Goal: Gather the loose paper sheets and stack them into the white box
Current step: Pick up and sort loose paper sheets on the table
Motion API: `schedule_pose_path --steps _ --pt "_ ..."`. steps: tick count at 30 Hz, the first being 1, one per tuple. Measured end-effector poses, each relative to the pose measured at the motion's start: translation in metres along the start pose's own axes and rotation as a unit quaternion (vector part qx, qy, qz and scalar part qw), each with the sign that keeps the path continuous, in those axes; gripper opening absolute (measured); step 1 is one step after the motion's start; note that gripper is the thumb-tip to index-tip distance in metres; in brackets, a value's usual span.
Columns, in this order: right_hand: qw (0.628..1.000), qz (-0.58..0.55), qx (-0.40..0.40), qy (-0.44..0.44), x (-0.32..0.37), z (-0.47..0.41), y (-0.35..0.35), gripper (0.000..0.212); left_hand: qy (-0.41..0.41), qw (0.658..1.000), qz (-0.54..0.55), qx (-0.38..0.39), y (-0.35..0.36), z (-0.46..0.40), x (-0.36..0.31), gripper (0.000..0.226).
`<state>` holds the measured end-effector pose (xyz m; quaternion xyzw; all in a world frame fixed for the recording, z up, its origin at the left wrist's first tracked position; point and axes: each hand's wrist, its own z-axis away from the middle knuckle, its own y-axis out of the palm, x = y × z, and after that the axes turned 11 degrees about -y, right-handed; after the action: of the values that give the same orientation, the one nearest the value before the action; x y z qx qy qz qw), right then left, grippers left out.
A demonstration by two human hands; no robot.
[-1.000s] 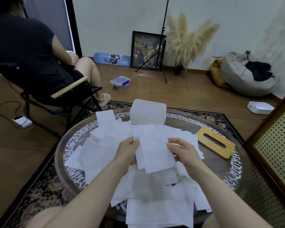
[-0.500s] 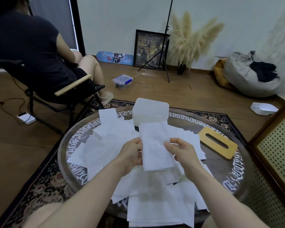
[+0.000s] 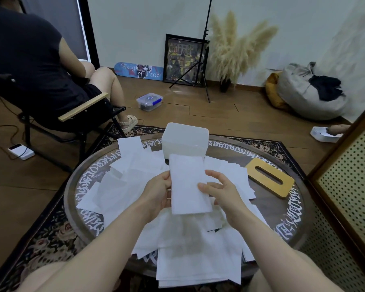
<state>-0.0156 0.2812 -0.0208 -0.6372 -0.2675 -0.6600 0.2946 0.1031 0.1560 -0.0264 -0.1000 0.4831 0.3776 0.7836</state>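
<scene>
Your left hand (image 3: 157, 191) grips the left edge of a folded white paper sheet (image 3: 189, 183) and your right hand (image 3: 220, 191) pinches its right edge, thumb on top, holding it raised above the round glass-topped bench (image 3: 282, 209). Loose white paper sheets (image 3: 133, 175) lie scattered over the bench beneath. The translucent white plastic box (image 3: 184, 140) stands just beyond the held sheet at the far rim, with a flat yellow wooden slotted lid (image 3: 270, 179) to its right.
</scene>
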Motion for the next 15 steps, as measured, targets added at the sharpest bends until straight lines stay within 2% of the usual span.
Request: schedule_pose_path --steps 4,7,9,11,13,15 --pt "1.0 -0.009 -0.014 -0.015 -0.008 -0.003 0.0 0.041 -0.016 1.0 -0.003 0.004 0.001 0.002 0.0 0.032" --pt "0.999 0.005 -0.022 -0.038 -0.013 -0.006 0.0 0.039 0.013 0.998 -0.054 -0.021 0.004 0.003 0.004 0.018" --pt "0.993 0.089 -0.032 -0.074 -0.018 -0.012 -0.006 0.038 0.043 0.996 -0.054 -0.062 0.003 0.002 0.006 0.026" --pt "0.968 0.228 -0.052 -0.093 -0.023 -0.023 -0.017 0.04 0.062 0.993 -0.035 -0.095 -0.001 0.002 0.003 0.028" --pt "0.933 0.353 -0.043 -0.063 -0.026 -0.033 -0.031 0.043 0.063 0.991 -0.023 -0.116 -0.008 0.002 -0.002 0.028" --pt "0.913 0.407 -0.002 -0.008 -0.03 -0.039 -0.042 0.043 0.053 0.991 -0.02 -0.124 -0.014 0.002 -0.004 0.028"
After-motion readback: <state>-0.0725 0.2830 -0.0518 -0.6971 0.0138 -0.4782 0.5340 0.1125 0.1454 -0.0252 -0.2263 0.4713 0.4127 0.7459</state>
